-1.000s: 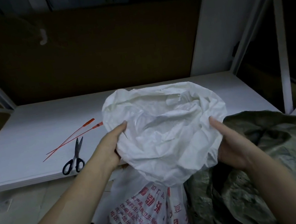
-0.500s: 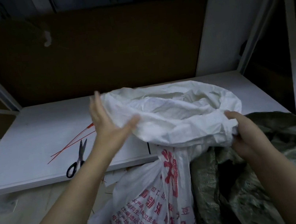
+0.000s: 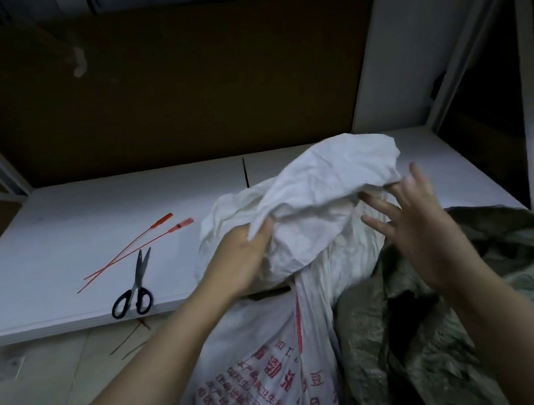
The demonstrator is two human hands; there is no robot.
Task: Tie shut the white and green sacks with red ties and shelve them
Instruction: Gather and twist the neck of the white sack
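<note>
The left hand (image 3: 240,262) gripped the white sack (image 3: 310,202) bunched at the shelf's (image 3: 73,238) front edge; the right hand (image 3: 414,222) hovered open beside it; two red ties (image 3: 133,246) lay left of the sack.

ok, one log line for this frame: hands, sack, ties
left hand: bunching white sack mouth | right hand: open, off sack | red ties: unused on shelf | green sack: open

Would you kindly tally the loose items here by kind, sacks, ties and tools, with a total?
Sacks: 2, the white woven sack with red print and the green woven sack.
Thin red plastic ties on the white shelf: 2.
Black-handled scissors: 1.
Total: 5.
</note>
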